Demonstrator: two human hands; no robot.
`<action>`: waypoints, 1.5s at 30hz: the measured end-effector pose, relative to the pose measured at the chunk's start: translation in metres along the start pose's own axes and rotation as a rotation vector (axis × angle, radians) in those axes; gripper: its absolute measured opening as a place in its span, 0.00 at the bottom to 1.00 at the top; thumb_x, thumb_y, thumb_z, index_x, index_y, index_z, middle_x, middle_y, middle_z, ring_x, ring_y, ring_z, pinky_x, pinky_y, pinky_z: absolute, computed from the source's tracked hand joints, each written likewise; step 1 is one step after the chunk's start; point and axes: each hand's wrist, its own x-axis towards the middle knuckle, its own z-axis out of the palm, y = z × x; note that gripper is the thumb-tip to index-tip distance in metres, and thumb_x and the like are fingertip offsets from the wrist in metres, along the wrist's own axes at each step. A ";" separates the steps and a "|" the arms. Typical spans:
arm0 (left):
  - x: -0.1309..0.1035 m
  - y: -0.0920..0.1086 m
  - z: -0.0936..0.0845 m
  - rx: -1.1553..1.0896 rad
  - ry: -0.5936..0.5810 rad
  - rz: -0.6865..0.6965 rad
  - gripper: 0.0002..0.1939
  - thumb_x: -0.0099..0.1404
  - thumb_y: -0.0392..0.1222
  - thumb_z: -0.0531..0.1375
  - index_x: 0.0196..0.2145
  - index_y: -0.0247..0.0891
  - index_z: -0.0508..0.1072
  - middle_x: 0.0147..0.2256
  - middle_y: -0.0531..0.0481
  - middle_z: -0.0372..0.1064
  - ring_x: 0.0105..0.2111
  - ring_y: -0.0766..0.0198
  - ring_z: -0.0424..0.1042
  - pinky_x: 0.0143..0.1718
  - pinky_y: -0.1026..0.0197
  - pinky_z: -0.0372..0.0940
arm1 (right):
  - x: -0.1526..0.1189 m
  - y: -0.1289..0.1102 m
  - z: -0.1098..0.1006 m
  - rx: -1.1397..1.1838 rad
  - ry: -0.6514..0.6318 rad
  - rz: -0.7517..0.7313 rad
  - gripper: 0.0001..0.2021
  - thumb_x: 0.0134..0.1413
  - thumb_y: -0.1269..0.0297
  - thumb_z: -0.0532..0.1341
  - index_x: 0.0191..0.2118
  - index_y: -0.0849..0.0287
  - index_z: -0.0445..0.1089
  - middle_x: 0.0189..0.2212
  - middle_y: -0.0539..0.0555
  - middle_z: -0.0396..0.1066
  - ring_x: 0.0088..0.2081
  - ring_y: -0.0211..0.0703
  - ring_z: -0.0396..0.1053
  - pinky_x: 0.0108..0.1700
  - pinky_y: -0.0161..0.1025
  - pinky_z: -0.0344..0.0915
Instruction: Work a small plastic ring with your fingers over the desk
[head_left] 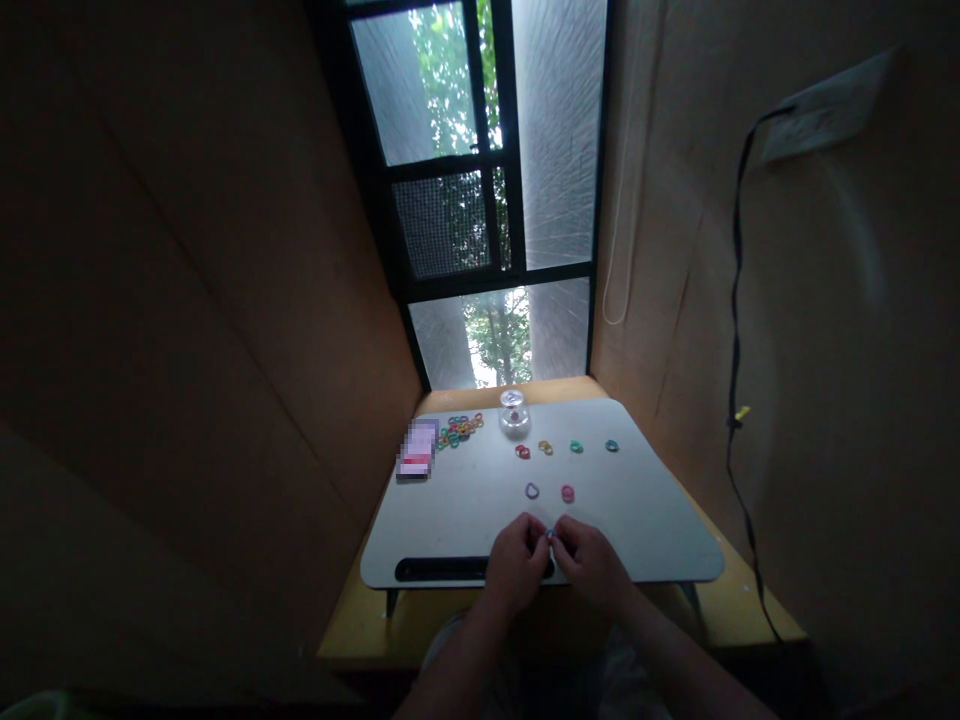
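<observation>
Near the front edge of the white lap table (450, 510), my left hand (519, 560) and my right hand (589, 560) meet, fingertips pinched. Between them is a small bluish-grey ring (550, 534), which looks like a hair tie; most of it is hidden by my fingers. Just beyond my hands lie a purple-grey ring (532, 491) and a pink pile of rings (568, 493). Farther back, in a row, sit small groups of red (523, 452), yellow (545, 447), green (576, 447) and dark teal rings (612, 446).
A mixed heap of coloured rings (459, 431) lies at the back left, beside a phone-like object (418, 449) with a blurred screen. A clear lidded jar (514, 414) stands at the back. The table has a black slot (442, 569) in front. A black cable (736, 330) hangs at right.
</observation>
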 end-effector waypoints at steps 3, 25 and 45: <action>0.000 0.000 0.000 0.000 -0.007 -0.001 0.04 0.62 0.39 0.55 0.30 0.38 0.66 0.26 0.55 0.66 0.27 0.67 0.64 0.29 0.65 0.55 | 0.000 -0.001 -0.001 -0.009 -0.008 0.000 0.10 0.57 0.64 0.53 0.25 0.57 0.58 0.20 0.47 0.63 0.24 0.37 0.60 0.27 0.34 0.50; -0.005 0.001 0.002 0.118 -0.025 0.041 0.03 0.63 0.37 0.55 0.31 0.38 0.66 0.26 0.55 0.64 0.27 0.67 0.62 0.29 0.64 0.52 | 0.000 0.000 -0.001 -0.043 -0.032 0.000 0.08 0.56 0.66 0.53 0.26 0.57 0.59 0.22 0.48 0.63 0.26 0.37 0.60 0.29 0.34 0.50; -0.004 0.001 0.002 0.121 -0.029 0.035 0.03 0.62 0.38 0.55 0.30 0.39 0.65 0.26 0.55 0.64 0.27 0.67 0.61 0.29 0.64 0.52 | -0.002 -0.001 -0.001 -0.028 -0.022 0.010 0.08 0.56 0.66 0.53 0.26 0.57 0.59 0.22 0.48 0.63 0.26 0.37 0.60 0.29 0.35 0.51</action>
